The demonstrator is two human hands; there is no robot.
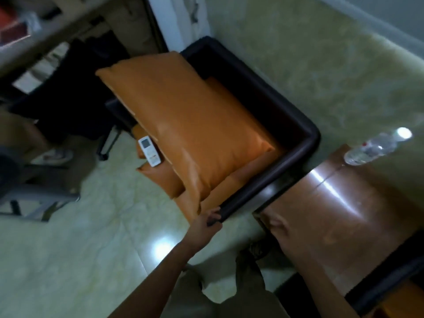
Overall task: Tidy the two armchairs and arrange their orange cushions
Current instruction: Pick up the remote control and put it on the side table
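Left grip point(207, 222) is clasping the armchair point(298, 125) by its dark rounded arm, with a glossy orange cushion point(195, 125) lying slantwise just beyond. Right grip point(278, 223) is showing too blurred to tell its state.

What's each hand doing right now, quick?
Left hand: fingers curled round the end of the dark armrest.
Right hand: blurred at the corner of the side table; cannot tell open or closed.
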